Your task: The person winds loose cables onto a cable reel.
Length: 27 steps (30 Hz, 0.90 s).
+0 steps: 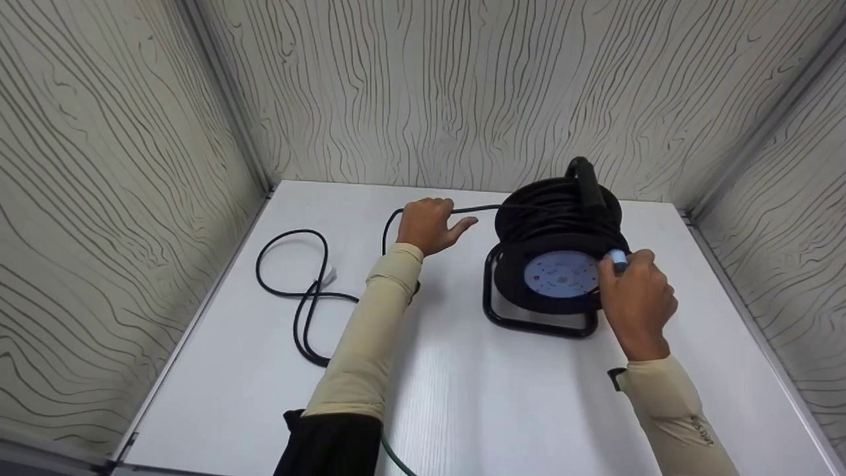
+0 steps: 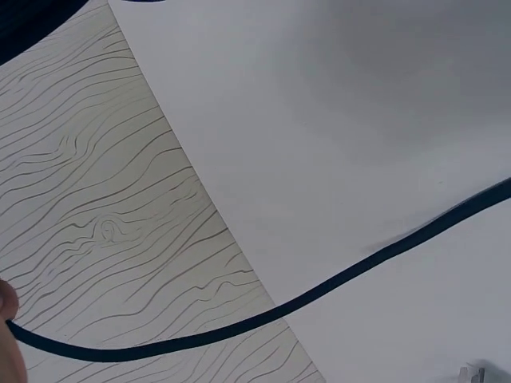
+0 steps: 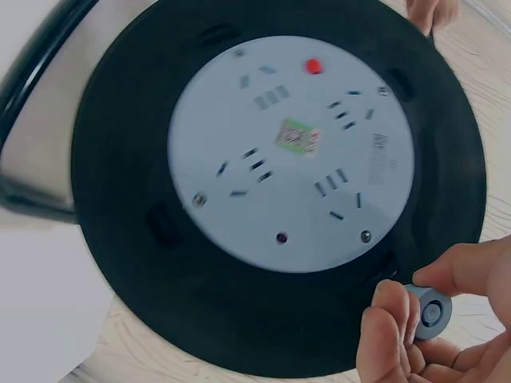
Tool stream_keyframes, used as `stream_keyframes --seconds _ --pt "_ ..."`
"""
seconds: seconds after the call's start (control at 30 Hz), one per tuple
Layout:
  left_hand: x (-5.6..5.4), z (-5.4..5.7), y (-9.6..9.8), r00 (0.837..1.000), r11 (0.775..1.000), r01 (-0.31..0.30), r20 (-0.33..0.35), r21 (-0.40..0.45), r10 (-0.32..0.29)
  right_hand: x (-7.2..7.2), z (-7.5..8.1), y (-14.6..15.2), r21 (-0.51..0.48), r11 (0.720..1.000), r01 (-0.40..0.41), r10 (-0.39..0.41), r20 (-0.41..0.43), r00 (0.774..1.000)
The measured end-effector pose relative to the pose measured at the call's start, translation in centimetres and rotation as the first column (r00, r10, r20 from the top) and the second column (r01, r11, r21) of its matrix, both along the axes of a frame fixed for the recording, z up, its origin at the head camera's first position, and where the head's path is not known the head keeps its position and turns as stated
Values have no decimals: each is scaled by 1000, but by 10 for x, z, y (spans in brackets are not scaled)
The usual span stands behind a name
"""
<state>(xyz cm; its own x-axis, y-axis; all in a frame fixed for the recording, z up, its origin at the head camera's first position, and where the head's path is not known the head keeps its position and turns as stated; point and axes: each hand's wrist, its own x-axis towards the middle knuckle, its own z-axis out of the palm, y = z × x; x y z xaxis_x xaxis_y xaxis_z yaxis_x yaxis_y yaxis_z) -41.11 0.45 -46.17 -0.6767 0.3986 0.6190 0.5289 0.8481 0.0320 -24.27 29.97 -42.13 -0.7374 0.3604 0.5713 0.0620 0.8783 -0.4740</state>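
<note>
A black cable reel (image 1: pixel 512 277) stands upright on its tubular frame (image 1: pixel 542 328), its pale round socket panel (image 3: pixel 291 159) facing me. At the panel's lower right in the right wrist view, my right hand (image 1: pixel 638 301) pinches the small grey-blue crank knob (image 3: pixel 432 313) between thumb and fingers. My left hand (image 1: pixel 429 225), left of the reel, has its fingers curled round the black cable (image 1: pixel 486 208), thumb sticking out. From that hand the cable runs to the windings on the drum. Only a bit of the left hand (image 2: pixel 9 359) shows in the left wrist view.
Loose cable (image 1: pixel 324 248) lies in loops on the white table (image 1: pixel 225 370), with a small whitish piece (image 1: pixel 328 276) beside it. A green cord (image 1: pixel 396 459) shows at the front edge. Wood-patterned panels (image 1: pixel 423 92) enclose the back and sides.
</note>
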Motion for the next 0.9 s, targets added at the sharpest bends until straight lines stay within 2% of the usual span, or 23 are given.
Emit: stream_keyframes --seconds 0.23,0.43,0.57,0.73,0.9 --pt "-1 4 8 999 999 31 -27 9 -31 2 -5 10 -20 1000 19 -18 63 998" --pt "-1 6 8 999 999 33 34 1 -33 4 -11 22 -27 999 25 -21 122 992" --pt "-2 5 7 998 999 51 40 -5 -51 6 -19 30 -55 998 30 -19 199 980" --pt "-3 3 2 999 1000 20 33 -5 -20 5 -39 37 -66 998 18 3 300 954" --pt "-3 2 2 999 999 36 32 -8 -35 3 -68 36 -70 998 0 26 375 927"
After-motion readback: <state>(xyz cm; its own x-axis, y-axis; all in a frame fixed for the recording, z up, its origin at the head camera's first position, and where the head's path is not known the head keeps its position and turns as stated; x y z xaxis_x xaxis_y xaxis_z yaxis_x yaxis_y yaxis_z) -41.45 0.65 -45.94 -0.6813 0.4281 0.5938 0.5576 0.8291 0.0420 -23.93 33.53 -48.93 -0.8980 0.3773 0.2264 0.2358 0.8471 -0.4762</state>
